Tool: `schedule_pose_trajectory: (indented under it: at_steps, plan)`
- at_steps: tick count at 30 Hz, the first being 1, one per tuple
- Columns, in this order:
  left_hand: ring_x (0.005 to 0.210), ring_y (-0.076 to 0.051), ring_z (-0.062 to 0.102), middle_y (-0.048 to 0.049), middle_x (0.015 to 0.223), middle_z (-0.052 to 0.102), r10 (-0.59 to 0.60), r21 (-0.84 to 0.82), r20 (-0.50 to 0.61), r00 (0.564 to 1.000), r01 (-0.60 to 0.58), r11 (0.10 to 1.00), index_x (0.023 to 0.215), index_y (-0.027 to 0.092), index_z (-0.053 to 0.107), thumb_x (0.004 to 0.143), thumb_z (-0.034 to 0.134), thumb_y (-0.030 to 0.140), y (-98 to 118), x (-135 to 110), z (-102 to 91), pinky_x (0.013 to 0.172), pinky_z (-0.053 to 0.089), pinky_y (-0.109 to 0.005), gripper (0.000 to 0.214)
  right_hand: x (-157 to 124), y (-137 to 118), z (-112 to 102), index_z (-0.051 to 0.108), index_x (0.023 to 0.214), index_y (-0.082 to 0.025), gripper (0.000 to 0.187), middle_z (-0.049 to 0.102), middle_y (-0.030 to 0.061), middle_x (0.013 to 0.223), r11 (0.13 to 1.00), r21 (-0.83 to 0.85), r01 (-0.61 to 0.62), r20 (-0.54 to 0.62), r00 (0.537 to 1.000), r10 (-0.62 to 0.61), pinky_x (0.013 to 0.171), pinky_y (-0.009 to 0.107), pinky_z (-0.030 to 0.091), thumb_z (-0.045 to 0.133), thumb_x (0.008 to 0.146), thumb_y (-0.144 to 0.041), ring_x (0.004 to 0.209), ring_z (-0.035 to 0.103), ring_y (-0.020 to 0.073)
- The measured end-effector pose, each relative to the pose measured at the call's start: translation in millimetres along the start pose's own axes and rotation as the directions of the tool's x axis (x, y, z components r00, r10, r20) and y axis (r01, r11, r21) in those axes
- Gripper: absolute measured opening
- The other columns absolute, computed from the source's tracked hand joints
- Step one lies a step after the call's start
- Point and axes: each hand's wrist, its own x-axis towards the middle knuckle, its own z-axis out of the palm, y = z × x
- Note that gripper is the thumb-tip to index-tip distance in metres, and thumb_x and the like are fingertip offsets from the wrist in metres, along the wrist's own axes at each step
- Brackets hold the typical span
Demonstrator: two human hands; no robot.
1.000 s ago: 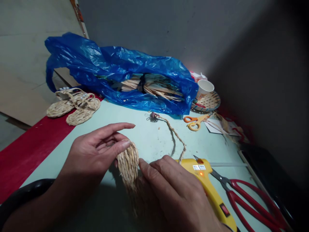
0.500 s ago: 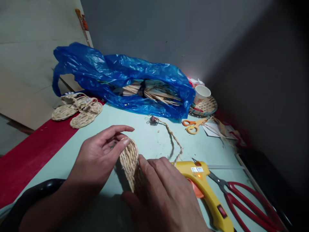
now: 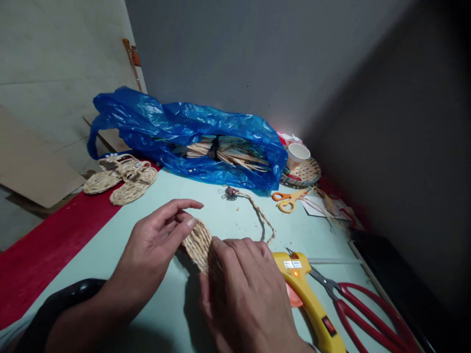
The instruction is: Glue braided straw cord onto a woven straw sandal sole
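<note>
A small sole of coiled straw rope (image 3: 197,245) is held between my two hands over the pale table. My left hand (image 3: 162,235) pinches its far end between thumb and fingers, with the index finger stretched out above. Around its near right side my right hand (image 3: 246,284) is wrapped, hiding that part. A twisted straw cord (image 3: 262,215) lies beyond my right hand, its far end at a dark tangled bit. Close to the right hand lies a yellow glue gun (image 3: 307,289) with a lit orange light.
Red-handled scissors (image 3: 353,304) and orange-yellow scissors (image 3: 289,200) lie to the right. A blue plastic bag (image 3: 147,113) with straw bundles (image 3: 235,152) spans the back. Finished straw sandals (image 3: 134,184) sit at the left. A white cup (image 3: 299,152) stands in a woven basket (image 3: 312,171).
My right hand has turned the straw sole slightly, its near end now more toward the right. The view has tilted up and shifted a little. Both hands keep hold.
</note>
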Motion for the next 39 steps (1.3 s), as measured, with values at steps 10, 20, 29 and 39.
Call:
schedule_pose_trajectory:
  at_steps: [10,20,29,39]
  plan:
    - [0.103,-0.022,0.071,-0.0005,0.114,0.079,-0.062,-0.328,-0.022,0.998,0.052,0.943,0.102,0.033,0.082,0.089,0.075,0.051,14.9,7.1,-11.5,0.079,0.060,-0.021,0.023,11.8,19.3,-12.5,0.063,0.111,-0.016,0.018,0.069,0.0058,0.091,0.998,0.061,0.034,0.041,0.999,-0.037,0.076,0.040,0.043,0.050,0.099,-0.018,0.080,0.061,0.0246]
    - [0.093,-0.012,0.064,0.0051,0.099,0.072,-0.139,-0.426,-0.241,0.961,0.024,0.904,0.085,0.028,0.078,0.092,0.076,0.024,31.6,29.6,-27.6,0.080,0.057,-0.014,0.009,15.8,30.5,-14.2,0.066,0.115,-0.011,0.023,0.073,0.0060,0.089,0.983,-0.027,0.184,-0.051,0.981,-0.185,0.077,0.040,0.040,0.049,0.099,-0.012,0.077,0.059,0.0225]
    - [0.067,-0.016,0.065,0.0006,0.066,0.074,-0.008,-0.116,0.016,1.000,0.010,0.993,0.069,0.026,0.082,0.079,0.084,0.044,14.0,27.7,-23.0,0.062,0.052,-0.022,0.021,17.0,39.4,-25.8,0.064,0.124,-0.006,0.027,0.079,0.0059,0.096,0.935,-0.073,0.346,0.013,0.938,-0.346,0.076,0.038,0.045,0.056,0.099,-0.012,0.078,0.068,0.0197]
    - [0.076,-0.021,0.072,-0.0009,0.075,0.079,0.028,0.024,0.217,0.976,-0.034,0.999,0.075,0.030,0.084,0.077,0.083,0.039,16.3,18.3,-18.8,0.069,0.056,-0.024,0.010,14.3,43.5,-26.2,0.062,0.131,-0.006,0.032,0.078,0.0059,0.099,0.924,-0.052,0.378,0.105,0.922,-0.371,0.079,0.038,0.043,0.044,0.105,-0.011,0.082,0.068,0.0189]
